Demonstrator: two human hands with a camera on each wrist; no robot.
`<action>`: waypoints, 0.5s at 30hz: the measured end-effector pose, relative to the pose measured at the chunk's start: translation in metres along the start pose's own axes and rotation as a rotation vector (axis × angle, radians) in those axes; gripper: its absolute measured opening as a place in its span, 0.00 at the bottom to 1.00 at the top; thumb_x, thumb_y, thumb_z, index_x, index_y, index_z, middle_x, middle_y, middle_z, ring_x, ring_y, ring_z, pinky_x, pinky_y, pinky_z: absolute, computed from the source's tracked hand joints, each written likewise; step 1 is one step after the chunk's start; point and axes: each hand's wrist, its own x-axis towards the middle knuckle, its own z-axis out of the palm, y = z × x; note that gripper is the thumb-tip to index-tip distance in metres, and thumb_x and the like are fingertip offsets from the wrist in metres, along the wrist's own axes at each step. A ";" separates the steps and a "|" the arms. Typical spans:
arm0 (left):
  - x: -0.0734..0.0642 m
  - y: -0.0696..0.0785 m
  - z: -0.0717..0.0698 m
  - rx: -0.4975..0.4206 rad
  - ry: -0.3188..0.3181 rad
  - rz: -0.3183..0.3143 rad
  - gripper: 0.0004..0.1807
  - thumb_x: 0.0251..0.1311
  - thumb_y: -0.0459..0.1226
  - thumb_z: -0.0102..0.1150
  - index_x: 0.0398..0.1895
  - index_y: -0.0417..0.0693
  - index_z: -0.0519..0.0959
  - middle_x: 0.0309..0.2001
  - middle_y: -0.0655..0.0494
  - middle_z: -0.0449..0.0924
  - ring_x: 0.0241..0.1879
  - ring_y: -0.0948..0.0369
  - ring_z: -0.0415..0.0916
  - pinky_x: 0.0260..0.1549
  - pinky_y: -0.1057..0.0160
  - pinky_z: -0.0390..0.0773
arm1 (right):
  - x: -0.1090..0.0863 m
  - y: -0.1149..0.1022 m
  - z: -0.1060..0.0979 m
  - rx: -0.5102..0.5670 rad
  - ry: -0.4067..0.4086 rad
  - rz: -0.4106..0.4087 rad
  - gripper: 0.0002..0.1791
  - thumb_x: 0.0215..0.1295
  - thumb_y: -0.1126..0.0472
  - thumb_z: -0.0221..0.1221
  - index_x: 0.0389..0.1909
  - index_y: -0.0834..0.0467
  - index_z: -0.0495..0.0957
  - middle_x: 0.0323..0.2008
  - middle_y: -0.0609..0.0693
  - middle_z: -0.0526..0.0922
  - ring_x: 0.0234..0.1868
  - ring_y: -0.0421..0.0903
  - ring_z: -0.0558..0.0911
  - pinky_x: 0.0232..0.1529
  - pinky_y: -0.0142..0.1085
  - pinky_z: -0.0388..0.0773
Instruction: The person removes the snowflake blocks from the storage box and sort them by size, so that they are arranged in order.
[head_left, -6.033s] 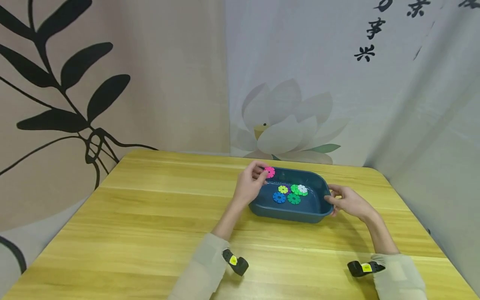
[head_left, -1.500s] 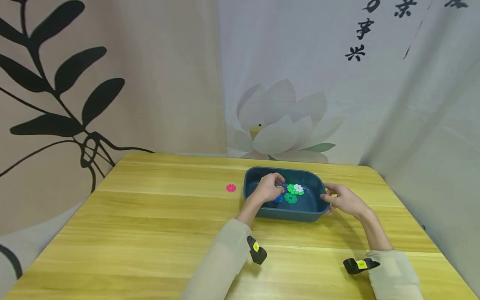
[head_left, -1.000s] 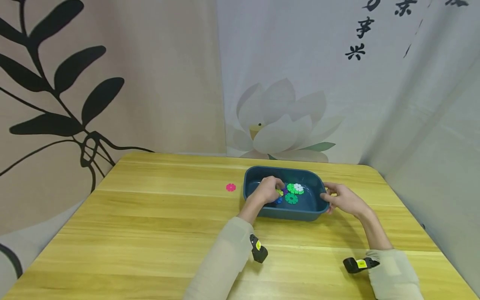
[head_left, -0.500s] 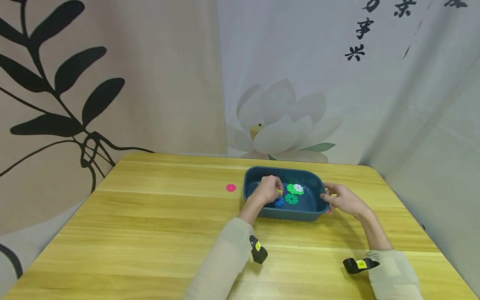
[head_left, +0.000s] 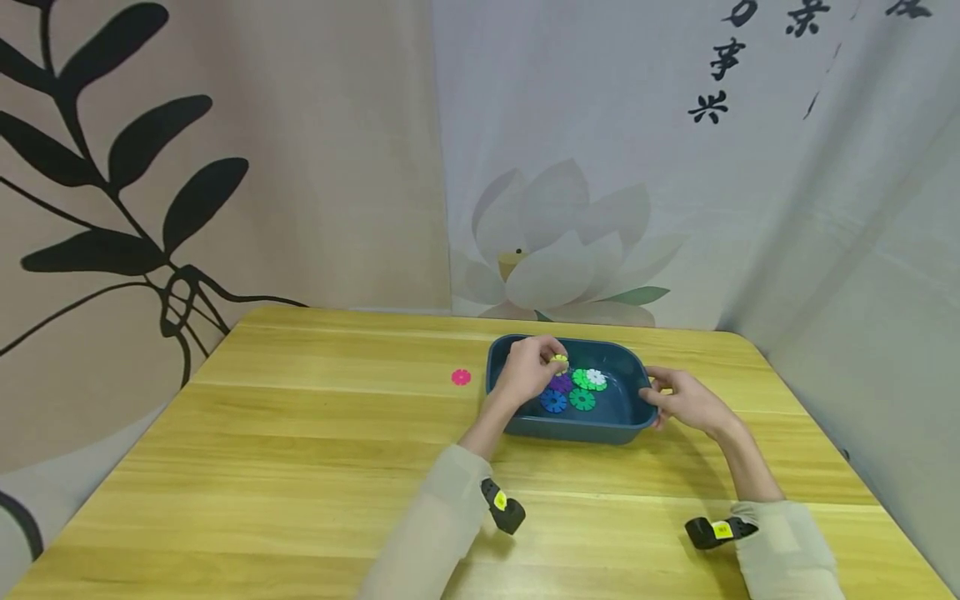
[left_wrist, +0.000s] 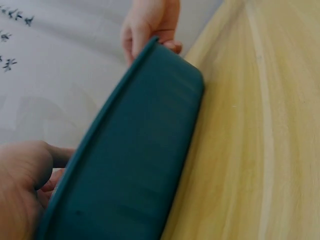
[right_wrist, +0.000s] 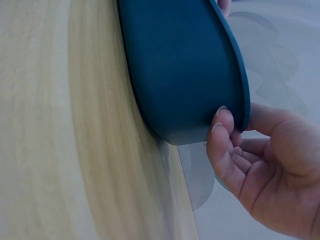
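My left hand [head_left: 529,367] pinches a yellow flower-shaped plastic disc [head_left: 559,363] above the inside of a dark blue-green basin [head_left: 577,431]. In the basin lie a purple disc [head_left: 559,383], a blue disc [head_left: 553,402], a green disc [head_left: 582,400] and a light green disc [head_left: 581,379] with a white disc [head_left: 596,377] over its neighbour. With thumb and fingers, my right hand [head_left: 686,398] grips the basin's right-end rim. In the left wrist view the basin wall [left_wrist: 135,140] hides the left fingertips and what they hold. The right wrist view shows the right fingers [right_wrist: 222,145] curled under the rim.
On the wooden table [head_left: 300,467], a pink flower disc [head_left: 461,377] lies flat just left of the basin. A printed curtain [head_left: 360,167] hangs behind the table's back edge. Black cameras [head_left: 504,508] are strapped to both sleeves.
The pink disc went from my left hand to the table left of the basin. Since then the left hand reached in and lifted the yellow disc, uncovering the purple one. The right hand keeps its grip.
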 end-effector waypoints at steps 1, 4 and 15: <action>-0.001 0.000 -0.002 -0.012 0.009 0.012 0.03 0.65 0.34 0.67 0.40 0.45 0.85 0.29 0.57 0.79 0.30 0.63 0.75 0.33 0.68 0.77 | 0.000 0.000 0.000 0.000 0.002 0.005 0.31 0.76 0.67 0.52 0.70 0.80 0.54 0.30 0.58 0.77 0.22 0.51 0.84 0.30 0.42 0.84; -0.004 0.000 -0.010 -0.051 0.031 0.050 0.03 0.64 0.33 0.67 0.39 0.43 0.85 0.29 0.55 0.79 0.29 0.62 0.76 0.31 0.68 0.76 | 0.000 0.000 -0.001 0.003 0.010 0.027 0.31 0.76 0.67 0.53 0.71 0.79 0.54 0.31 0.58 0.77 0.23 0.51 0.84 0.30 0.41 0.84; -0.014 -0.008 -0.039 -0.235 0.044 0.031 0.05 0.66 0.30 0.64 0.42 0.38 0.83 0.29 0.51 0.77 0.28 0.50 0.81 0.28 0.67 0.81 | 0.001 -0.001 0.000 -0.004 0.019 0.043 0.32 0.76 0.67 0.53 0.71 0.79 0.53 0.31 0.59 0.76 0.23 0.53 0.84 0.33 0.39 0.84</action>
